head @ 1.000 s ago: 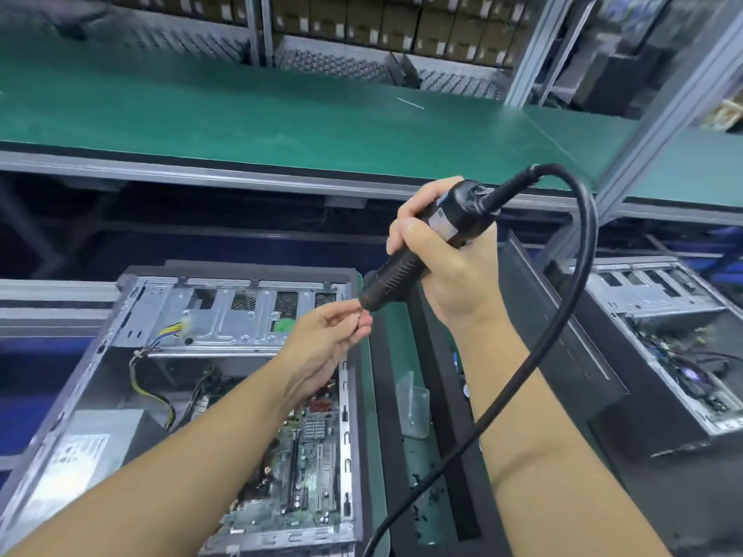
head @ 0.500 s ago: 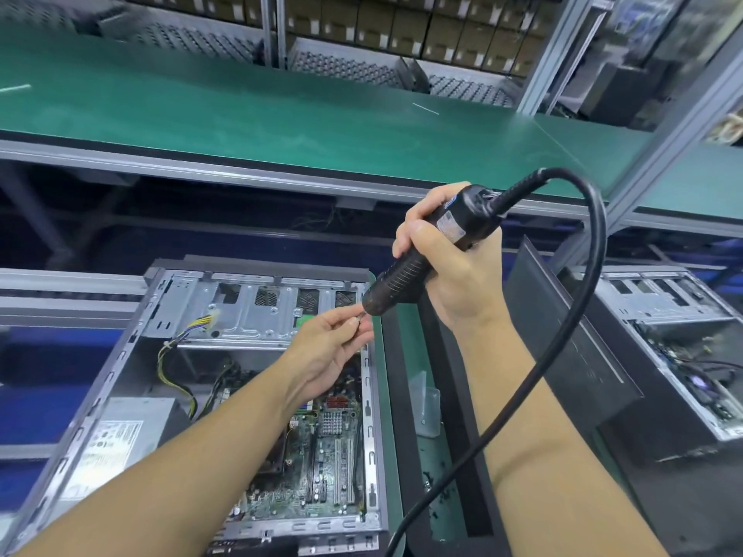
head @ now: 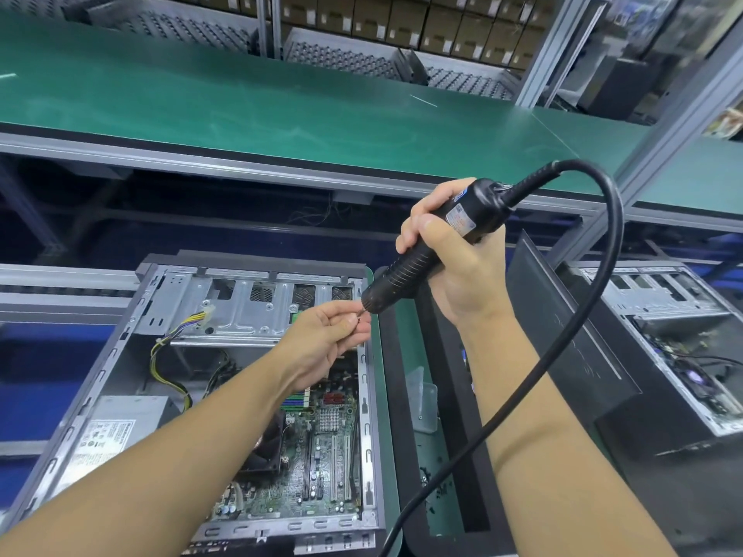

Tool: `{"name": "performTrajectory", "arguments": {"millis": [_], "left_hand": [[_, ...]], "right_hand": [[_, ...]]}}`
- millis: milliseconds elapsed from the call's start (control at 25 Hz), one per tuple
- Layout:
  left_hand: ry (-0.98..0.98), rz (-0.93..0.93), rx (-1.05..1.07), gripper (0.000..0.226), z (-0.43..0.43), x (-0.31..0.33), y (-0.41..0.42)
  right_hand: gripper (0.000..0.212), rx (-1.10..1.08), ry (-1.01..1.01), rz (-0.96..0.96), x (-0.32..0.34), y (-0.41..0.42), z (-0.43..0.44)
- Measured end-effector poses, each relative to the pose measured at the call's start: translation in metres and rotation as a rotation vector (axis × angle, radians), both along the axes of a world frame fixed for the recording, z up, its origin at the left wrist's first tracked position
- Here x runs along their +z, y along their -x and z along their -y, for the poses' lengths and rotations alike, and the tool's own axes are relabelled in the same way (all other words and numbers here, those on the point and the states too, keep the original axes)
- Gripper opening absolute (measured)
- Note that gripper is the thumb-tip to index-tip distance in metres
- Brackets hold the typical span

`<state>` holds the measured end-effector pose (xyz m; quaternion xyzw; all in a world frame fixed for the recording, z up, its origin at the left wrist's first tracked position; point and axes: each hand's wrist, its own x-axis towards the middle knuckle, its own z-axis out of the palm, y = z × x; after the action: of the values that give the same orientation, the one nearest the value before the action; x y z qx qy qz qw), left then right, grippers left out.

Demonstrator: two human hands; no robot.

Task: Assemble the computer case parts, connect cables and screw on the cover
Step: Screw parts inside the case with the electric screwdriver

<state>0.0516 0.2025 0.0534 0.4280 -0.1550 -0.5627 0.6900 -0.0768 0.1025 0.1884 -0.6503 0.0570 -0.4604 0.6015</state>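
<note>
Above the case [head: 169,299], left fingers [head: 349,324] pinch a screw [head: 359,314]; right fingers [head: 422,231] wrap the screwdriver [head: 406,271].

2 cases [head: 169,291] — 1 screwdriver [head: 396,277]

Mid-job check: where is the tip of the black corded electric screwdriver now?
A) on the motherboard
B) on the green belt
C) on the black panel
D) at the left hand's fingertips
D: the right hand grips the black corded electric screwdriver, whose tip meets a small metal screw pinched by the left hand.
</note>
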Motion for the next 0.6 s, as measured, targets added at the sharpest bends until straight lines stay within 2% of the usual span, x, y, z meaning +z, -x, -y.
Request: {"name": "performTrajectory", "arguments": {"millis": [160,440,600], "left_hand": [[0.009,0.049,0.041,0.02,0.0,-0.008,0.001],[-0.007,0.317,-0.06,0.024,0.001,-0.006,-0.008],[0.021,0.303,-0.136,0.021,0.0,-0.005,-0.016]], "right_hand": [[0.024,0.046,0.032,-0.022,-0.003,-0.001,0.001],[0.024,0.098,-0.018,-0.032,-0.005,-0.004,0.005],[0.019,0.127,-0.059,-0.008,-0.008,-0.004,0.006]]}}
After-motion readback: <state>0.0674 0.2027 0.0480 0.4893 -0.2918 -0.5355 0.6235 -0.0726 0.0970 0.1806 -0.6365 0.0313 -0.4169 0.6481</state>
